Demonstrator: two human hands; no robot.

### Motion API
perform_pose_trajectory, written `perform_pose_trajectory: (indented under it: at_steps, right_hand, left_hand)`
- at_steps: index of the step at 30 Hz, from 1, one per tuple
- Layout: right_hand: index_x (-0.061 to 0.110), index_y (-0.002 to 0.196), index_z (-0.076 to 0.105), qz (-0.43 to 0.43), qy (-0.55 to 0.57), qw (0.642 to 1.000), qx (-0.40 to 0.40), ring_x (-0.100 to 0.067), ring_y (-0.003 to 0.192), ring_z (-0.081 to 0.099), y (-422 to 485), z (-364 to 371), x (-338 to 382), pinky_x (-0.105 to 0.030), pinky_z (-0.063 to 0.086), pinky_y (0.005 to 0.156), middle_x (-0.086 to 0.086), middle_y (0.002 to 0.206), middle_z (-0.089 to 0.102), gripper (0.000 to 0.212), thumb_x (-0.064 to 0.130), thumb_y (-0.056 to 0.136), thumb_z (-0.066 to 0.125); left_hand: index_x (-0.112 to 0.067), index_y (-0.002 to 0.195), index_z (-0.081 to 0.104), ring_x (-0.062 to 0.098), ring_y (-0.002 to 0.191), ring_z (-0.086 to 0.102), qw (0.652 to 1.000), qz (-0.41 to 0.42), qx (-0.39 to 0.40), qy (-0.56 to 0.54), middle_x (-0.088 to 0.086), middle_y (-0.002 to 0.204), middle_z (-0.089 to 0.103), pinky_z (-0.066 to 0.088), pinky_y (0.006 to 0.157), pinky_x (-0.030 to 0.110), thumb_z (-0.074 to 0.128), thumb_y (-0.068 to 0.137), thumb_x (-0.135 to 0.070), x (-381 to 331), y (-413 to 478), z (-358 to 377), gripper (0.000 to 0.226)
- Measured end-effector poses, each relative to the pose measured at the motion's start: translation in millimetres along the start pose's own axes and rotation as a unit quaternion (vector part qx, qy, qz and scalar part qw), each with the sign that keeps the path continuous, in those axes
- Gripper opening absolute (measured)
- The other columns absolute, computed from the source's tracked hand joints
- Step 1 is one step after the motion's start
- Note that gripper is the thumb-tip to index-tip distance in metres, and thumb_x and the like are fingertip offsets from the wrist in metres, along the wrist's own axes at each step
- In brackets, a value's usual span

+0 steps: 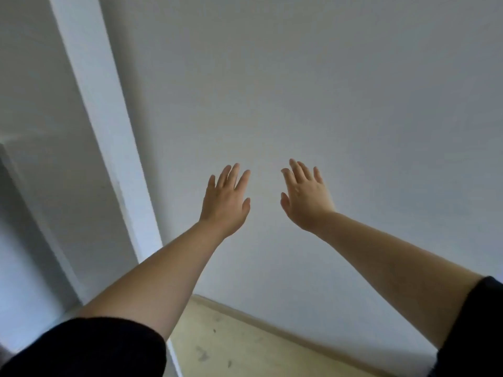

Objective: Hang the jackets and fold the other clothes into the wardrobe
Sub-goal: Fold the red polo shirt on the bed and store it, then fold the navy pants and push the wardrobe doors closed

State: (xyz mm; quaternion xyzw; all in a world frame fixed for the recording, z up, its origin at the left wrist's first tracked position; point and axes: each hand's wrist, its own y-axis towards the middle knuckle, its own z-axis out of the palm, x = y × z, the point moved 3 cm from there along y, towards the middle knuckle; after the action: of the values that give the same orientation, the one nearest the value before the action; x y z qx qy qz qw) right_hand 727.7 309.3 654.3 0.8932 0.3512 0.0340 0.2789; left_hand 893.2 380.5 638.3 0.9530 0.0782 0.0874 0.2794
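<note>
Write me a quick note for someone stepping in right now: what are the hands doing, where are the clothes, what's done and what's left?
Left hand: open, empty, stretched forward.
Right hand: open, empty, stretched forward.
Both are raised toward a plain white wall; contact can't be judged.
No jackets, other clothes or hangers are in view, only the wall, a white vertical panel at left and a strip of pale floor.
Nothing shows as done; hanging and folding all remain.

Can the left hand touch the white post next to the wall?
Probably yes. The left hand is open and empty, with nothing between it and the white post to its left. How far off the post stands is hard to judge.
</note>
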Motion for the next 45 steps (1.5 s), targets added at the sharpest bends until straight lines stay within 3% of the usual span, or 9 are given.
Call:
perform_pose_trajectory:
  at_steps: [5, 12, 25, 33, 37, 45]
  right_hand:
    - [0.009, 0.145, 0.026, 0.073, -0.011, 0.997, 0.024, -0.028, 0.145, 0.013, -48, 21, -121, -0.047, 0.013, 0.118, -0.014, 0.158, 0.015, 0.056, 0.032, 0.096, 0.04]
    - [0.008, 0.145, 0.028, 0.158, -0.012, 0.987, 0.033, -0.028, 0.146, 0.011, -72, 69, -248, -0.047, 0.01, 0.119, -0.014, 0.158, 0.014, 0.056, 0.03, 0.095, 0.043]
    - [0.007, 0.145, 0.027, 0.235, -0.054, 0.968, 0.066, -0.029, 0.147, 0.008, -91, 127, -458, -0.045, 0.007, 0.119, -0.015, 0.159, 0.01, 0.06, 0.025, 0.092, 0.049]
    - [0.005, 0.146, 0.029, 0.161, -0.045, 0.982, 0.09, -0.028, 0.148, 0.0, -129, 186, -529, -0.044, 0.001, 0.118, -0.014, 0.16, 0.003, 0.064, 0.021, 0.089, 0.052]
    - [0.002, 0.144, 0.034, 0.095, -0.023, 0.993, 0.061, -0.031, 0.147, 0.01, -156, 223, -543, -0.046, 0.006, 0.117, -0.017, 0.158, 0.014, 0.066, 0.018, 0.085, 0.056]
    - [0.0, 0.139, 0.042, 0.077, 0.0, 0.996, 0.055, -0.035, 0.145, 0.018, -234, 302, -559, -0.049, 0.01, 0.115, -0.021, 0.155, 0.023, 0.063, 0.014, 0.08, 0.062]
  left_hand:
    - [-0.016, 0.152, 0.013, 0.027, 0.146, 0.008, 0.996, 0.064, 0.013, -0.055, 0.01, 0.159, 0.008, 0.016, 0.116, 0.049, 0.038, 0.098, -0.035, -128, 43, 42, 0.062]
    - [-0.015, 0.152, 0.013, 0.027, 0.147, 0.003, 0.985, 0.14, 0.014, -0.103, 0.01, 0.16, 0.005, 0.01, 0.117, 0.048, 0.04, 0.098, -0.034, -246, 111, 112, 0.063]
    - [-0.019, 0.152, 0.001, 0.025, 0.147, -0.008, 0.965, 0.177, 0.058, -0.182, 0.008, 0.16, -0.007, 0.003, 0.117, 0.048, 0.038, 0.097, -0.031, -441, 224, 216, 0.068]
    - [-0.017, 0.153, 0.01, 0.029, 0.147, -0.011, 0.969, 0.133, 0.066, -0.2, 0.012, 0.16, -0.009, 0.005, 0.117, 0.051, 0.049, 0.093, -0.026, -527, 216, 268, 0.072]
    - [-0.014, 0.153, 0.013, 0.032, 0.148, 0.0, 0.972, 0.111, 0.044, -0.201, 0.015, 0.16, 0.003, 0.01, 0.115, 0.053, 0.058, 0.089, -0.02, -564, 191, 300, 0.079]
    - [-0.01, 0.151, 0.022, 0.034, 0.147, 0.008, 0.97, 0.072, 0.059, -0.223, 0.017, 0.159, 0.01, 0.013, 0.114, 0.055, 0.06, 0.087, -0.015, -602, 123, 372, 0.075]
